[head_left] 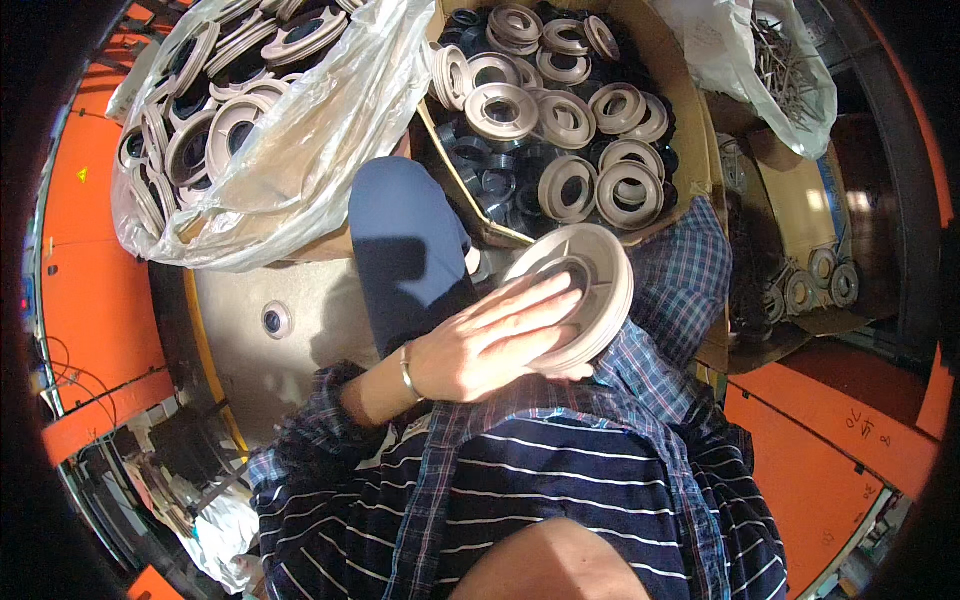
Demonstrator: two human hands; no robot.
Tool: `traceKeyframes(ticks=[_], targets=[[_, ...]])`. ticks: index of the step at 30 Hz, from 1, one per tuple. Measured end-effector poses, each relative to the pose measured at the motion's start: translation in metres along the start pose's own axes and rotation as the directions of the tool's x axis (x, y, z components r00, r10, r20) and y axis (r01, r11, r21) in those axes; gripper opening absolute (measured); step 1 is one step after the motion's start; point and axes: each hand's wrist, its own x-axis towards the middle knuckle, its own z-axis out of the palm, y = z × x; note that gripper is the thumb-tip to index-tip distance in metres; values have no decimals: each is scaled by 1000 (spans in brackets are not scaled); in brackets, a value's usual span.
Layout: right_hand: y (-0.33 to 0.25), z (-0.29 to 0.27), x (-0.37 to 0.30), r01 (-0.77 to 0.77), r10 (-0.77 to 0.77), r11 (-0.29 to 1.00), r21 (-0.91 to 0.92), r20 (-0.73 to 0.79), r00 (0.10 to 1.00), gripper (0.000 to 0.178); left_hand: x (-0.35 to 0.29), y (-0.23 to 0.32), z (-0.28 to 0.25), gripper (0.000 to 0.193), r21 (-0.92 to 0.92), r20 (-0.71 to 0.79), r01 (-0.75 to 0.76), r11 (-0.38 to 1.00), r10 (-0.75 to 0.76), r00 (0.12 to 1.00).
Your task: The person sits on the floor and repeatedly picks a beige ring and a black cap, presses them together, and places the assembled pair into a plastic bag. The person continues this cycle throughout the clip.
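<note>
A large beige flanged ring (607, 285) with radial ribs and a dark centre is tilted in front of my torso. My left hand (490, 338) reaches across it from the left, a bangle at the wrist. Its fingers lie stretched over the ring's face and centre opening, and the thumb is hidden. My right hand (580, 372) is nearly all concealed beneath the ring; only a bit of skin shows at the lower rim. Beyond the ring stands a cardboard box (690, 110) with similar beige rings (502, 110) lying on black round parts (497, 183).
At the far left, a clear plastic bag (330, 130) holds many beige rings. One small ring (276, 319) lies on the pale floor surface. A bag of metal pins (780, 75) is at the far right, above several grey rings (803, 291). Orange panels (90, 270) flank both sides.
</note>
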Motion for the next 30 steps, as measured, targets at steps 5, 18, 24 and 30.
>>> traceKeyframes(ticks=[5, 18, 24, 30], targets=[[54, -32, 43, -309, 338, 909, 281, -60, 939, 44, -16, 7, -95, 57, 181, -571, 679, 712, -486, 662], [141, -66, 104, -592, 547, 802, -75, -306, 779, 43, 47, -75, -32, 82, -367, -482, 572, 733, -676, 557], [117, -58, 109, -229, 510, 344, 910, 23, 860, 37, 49, -98, -4, 45, -769, -304, 411, 490, -845, 439], [155, 2, 99, -591, 623, 729, -344, -21, 782, 35, 31, -76, -15, 40, -866, -170, 397, 303, -927, 336]])
